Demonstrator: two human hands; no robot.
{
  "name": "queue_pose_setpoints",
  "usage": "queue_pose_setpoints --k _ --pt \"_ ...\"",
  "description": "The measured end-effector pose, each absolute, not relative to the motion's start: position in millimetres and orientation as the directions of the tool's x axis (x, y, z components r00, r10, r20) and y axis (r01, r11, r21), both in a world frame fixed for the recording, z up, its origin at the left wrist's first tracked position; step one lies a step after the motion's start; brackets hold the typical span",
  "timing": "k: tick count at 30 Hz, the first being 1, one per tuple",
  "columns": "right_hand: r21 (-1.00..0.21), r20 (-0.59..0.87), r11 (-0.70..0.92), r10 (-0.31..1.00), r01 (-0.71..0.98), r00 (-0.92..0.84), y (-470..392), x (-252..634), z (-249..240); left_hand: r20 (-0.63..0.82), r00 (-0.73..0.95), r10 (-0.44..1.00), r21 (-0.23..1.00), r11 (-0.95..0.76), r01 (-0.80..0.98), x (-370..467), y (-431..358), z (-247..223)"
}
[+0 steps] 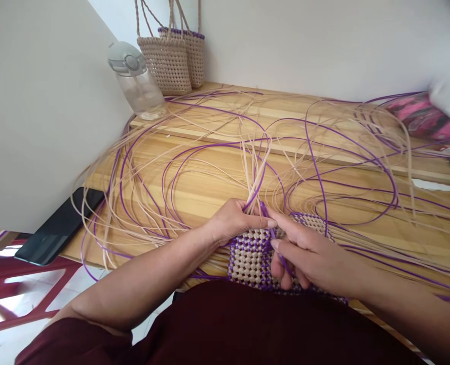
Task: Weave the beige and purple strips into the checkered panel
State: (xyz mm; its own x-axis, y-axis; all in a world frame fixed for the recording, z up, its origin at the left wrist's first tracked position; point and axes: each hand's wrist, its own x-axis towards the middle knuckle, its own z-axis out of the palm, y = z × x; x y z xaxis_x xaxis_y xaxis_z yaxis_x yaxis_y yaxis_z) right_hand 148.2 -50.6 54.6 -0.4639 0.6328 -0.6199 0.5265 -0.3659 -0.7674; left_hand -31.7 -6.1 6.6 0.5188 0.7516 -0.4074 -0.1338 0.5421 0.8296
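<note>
A woven piece point(247, 263) in beige and purple checks lies at the table's front edge, against my body. My left hand point(240, 220) is closed at its far edge, thumb stretched to the right, gripping a bunch of beige and purple strands point(253, 175) that rises between the hands. My right hand point(299, 248) pinches a purple strand point(273, 233) between thumb and forefinger, its other fingers curled over the weave. The two hands nearly touch at the fingertips. Part of the woven piece is hidden under my right hand.
Long loose strands point(198, 144) loop across the wooden table point(210, 177). A clear bottle point(139, 91) and woven baskets point(167, 63) stand at the back left. A dark phone point(60, 225) lies at the left edge. A pink patterned bundle point(424, 116) sits at the right.
</note>
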Motion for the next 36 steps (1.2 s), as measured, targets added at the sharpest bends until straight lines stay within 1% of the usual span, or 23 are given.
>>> queue_pose_setpoints --k 1,2,3,4,5,7,8,9,11,13,15,16,19,20,21,23,25,26,27,29,32,34,36 --pt "-0.764 -0.629 -0.382 0.62 0.521 -0.469 -53 149 54 -0.401 0.514 0.758 0.839 0.529 -0.127 -31 -7 6" --pt "-0.77 -0.619 -0.355 0.618 0.531 -0.484 -53 150 55 -0.393 0.503 0.77 0.853 0.509 -0.114 -31 -7 5" --pt "-0.781 -0.582 -0.269 0.641 0.564 -0.5 -52 153 57 -0.383 0.484 0.787 0.87 0.484 -0.097 -30 -8 4" --pt "-0.777 -0.514 -0.124 0.691 0.617 -0.509 -48 157 59 -0.375 0.458 0.806 0.886 0.456 -0.078 -30 -8 2" --pt "-0.732 -0.41 0.06 0.757 0.679 -0.509 -41 161 62 -0.367 0.434 0.823 0.9 0.432 -0.057 -29 -9 1" --pt "-0.52 -0.135 0.39 0.841 0.76 -0.524 -23 168 67 -0.36 0.404 0.841 0.914 0.405 -0.028 -29 -10 0" --pt "-0.422 -0.018 0.491 0.836 0.763 -0.548 -12 170 68 -0.356 0.401 0.844 0.917 0.398 -0.023 -29 -10 -1" --pt "-0.371 0.068 0.561 0.811 0.74 -0.581 -1 171 67 -0.348 0.4 0.848 0.921 0.388 -0.023 -29 -11 -1" --pt "-0.386 0.139 0.671 0.721 0.634 -0.679 19 168 61 -0.313 0.403 0.86 0.934 0.356 -0.035 -29 -11 -1" --pt "-0.423 0.156 0.736 0.634 0.529 -0.757 34 164 52 -0.271 0.407 0.873 0.948 0.315 -0.045 -29 -11 -1" --pt "-0.398 0.17 0.775 0.588 0.491 -0.791 41 163 45 -0.258 0.408 0.876 0.953 0.299 -0.04 -29 -10 -2" --pt "-0.356 0.174 0.795 0.573 0.491 -0.801 42 164 45 -0.268 0.408 0.873 0.952 0.305 -0.028 -29 -10 -3" --pt "-0.171 0.166 0.843 0.534 0.509 -0.829 36 173 56 -0.307 0.4 0.864 0.946 0.325 0.025 -30 -9 -6" --pt "-0.133 0.145 0.851 0.523 0.508 -0.84 32 176 63 -0.311 0.399 0.863 0.946 0.323 0.039 -30 -9 -6" --pt "-0.129 0.11 0.857 0.513 0.5 -0.851 27 178 69 -0.307 0.397 0.865 0.948 0.314 0.049 -30 -8 -6" --pt "-0.213 0.025 0.856 0.486 0.47 -0.873 18 176 79 -0.286 0.387 0.877 0.957 0.281 0.072 -30 -8 -5" --pt "-0.356 -0.039 0.825 0.456 0.439 -0.889 15 168 81 -0.269 0.366 0.891 0.963 0.252 0.095 -29 -8 -2" --pt "-0.421 -0.042 0.799 0.457 0.43 -0.889 16 162 80 -0.261 0.36 0.896 0.965 0.244 0.094 -29 -9 -1" --pt "-0.469 -0.021 0.768 0.484 0.436 -0.875 19 157 77 -0.255 0.362 0.897 0.967 0.241 0.083 -29 -9 0" --pt "-0.518 0.058 0.698 0.605 0.494 -0.794 30 149 68 -0.245 0.381 0.891 0.968 0.248 0.043 -29 -10 0" --pt "-0.521 0.08 0.584 0.759 0.623 -0.646 41 148 61 -0.246 0.42 0.874 0.963 0.268 0.007 -29 -10 -3" --pt "-0.463 0.032 0.552 0.792 0.694 -0.609 39 154 62 -0.252 0.434 0.865 0.959 0.283 -0.007 -30 -9 -4" --pt "-0.369 -0.02 0.546 0.804 0.752 -0.594 29 161 68 -0.266 0.445 0.855 0.953 0.304 -0.014 -30 -9 -4"
